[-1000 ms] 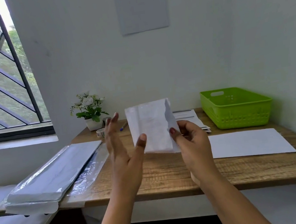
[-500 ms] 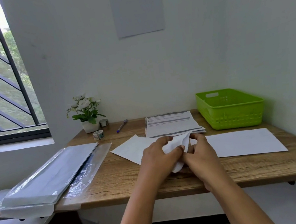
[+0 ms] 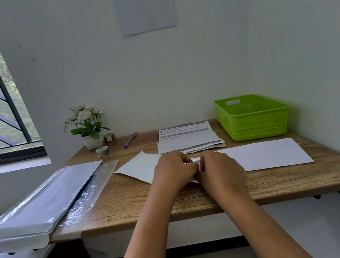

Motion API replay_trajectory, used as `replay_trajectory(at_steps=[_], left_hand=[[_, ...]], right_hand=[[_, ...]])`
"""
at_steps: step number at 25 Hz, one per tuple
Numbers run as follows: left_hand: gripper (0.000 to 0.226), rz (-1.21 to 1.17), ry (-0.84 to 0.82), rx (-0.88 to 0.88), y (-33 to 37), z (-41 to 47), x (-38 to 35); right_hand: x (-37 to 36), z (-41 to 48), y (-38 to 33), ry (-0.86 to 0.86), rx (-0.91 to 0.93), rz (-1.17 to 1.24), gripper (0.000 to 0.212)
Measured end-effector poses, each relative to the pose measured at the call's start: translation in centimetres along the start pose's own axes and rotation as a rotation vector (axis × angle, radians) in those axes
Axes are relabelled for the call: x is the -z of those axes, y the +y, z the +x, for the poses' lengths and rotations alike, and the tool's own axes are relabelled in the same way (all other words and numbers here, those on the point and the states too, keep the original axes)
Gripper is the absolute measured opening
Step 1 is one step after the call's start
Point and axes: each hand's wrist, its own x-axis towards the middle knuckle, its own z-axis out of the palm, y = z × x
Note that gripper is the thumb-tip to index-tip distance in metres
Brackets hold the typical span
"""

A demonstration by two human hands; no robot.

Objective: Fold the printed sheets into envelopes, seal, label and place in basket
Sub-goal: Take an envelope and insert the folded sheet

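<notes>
pinching the near end of the white envelope (image 3: 136, 170), both hands sit close together in the middle of the wooden desk (image 3: 131, 203). the left hand (image 3: 174, 170) has its fingers curled down on the paper. the right hand (image 3: 220, 171) has its fingers curled too, and its tips meet the left ones. a thin bit of white shows between them. i cannot tell if that bit is the flap or a folded sheet going inside, because the hands hide it.

the envelope lies flat on the desk. most of it sticks out to the left of the fingers, and its long side runs from the far left toward the hands. so the end to work on looks to be right at the fingertips, and the left hand lies on it. i think the step is tucking in or closing up.

the printed sheets (image 3: 188, 138) lie just behind the hands. a blank white sheet (image 3: 269, 153) lies near the right hand. the green basket (image 3: 254, 126) stands at the far right, well apart from the envelope, and the right hand is nearer to it. the pen (image 3: 130, 140) and the tape roll (image 3: 102, 151) are at the back left, nearer the left hand.
</notes>
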Motion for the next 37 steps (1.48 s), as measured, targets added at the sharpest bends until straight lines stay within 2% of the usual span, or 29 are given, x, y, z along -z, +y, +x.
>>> replay_trajectory(at_steps=[2,5,10,13,15,17,18,20,22,25,27,33,35,37], left_hand=[[0.022,0.05,0.089,0.008,0.1,0.2,-0.5],[0.017,0.029,0.224,0.009,-0.7,0.4,-0.6],[0.014,-0.006,0.437,-0.052,-1.9,-0.1,-1.1],[0.014,0.03,0.481,-0.061,-1.8,-0.4,-1.4],[0.016,0.08,0.479,-0.059,-1.9,-0.4,-1.5],[0.016,0.118,0.441,-0.04,-2.0,-0.4,-1.6],[0.016,0.128,0.412,-0.022,-2.0,-0.4,-1.6],[0.015,0.135,0.369,0.005,-1.9,-0.3,-1.6],[0.015,0.13,0.348,0.006,-1.8,-0.3,-1.6],[0.027,0.115,0.336,-0.003,-1.8,-0.4,-1.5],[0.032,0.105,0.32,0.007,-1.8,-0.4,-1.5],[0.044,0.085,0.29,-0.004,-2.2,-0.5,-1.5],[0.044,0.084,0.301,-0.006,-2.3,-0.4,-1.5],[0.041,0.066,0.322,-0.001,-2.5,-0.3,-1.6]], right_hand=[[-0.2,0.1,0.0,-0.002,0.091,0.003,0.02],[-0.4,0.4,0.2,-0.049,0.201,-0.076,0.03],[-0.9,0.8,1.0,-0.316,0.361,-0.175,0.038],[-0.8,1.0,1.1,-0.425,0.411,-0.122,0.038],[-0.2,1.4,1.4,-0.456,0.42,0.028,0.034],[1.2,2.4,2.4,-0.385,0.369,0.166,0.032],[1.9,3.2,3.3,-0.327,0.327,0.153,0.035],[3.4,4.7,5.8,-0.29,0.217,-0.077,0.046],[4.1,5.8,7.9,-0.422,0.067,-0.286,0.057],[4.0,6.7,9.2,-0.582,-0.039,-0.24,0.072],[3.8,7.1,9.2,-0.575,-0.04,-0.194,0.067],[3.4,6.9,8.8,-0.514,-0.016,0.024,0.028],[3.4,6.5,8.5,-0.457,-0.006,0.243,0.017],[3.7,6.2,7.7,-0.367,-0.036,0.571,0.01]])
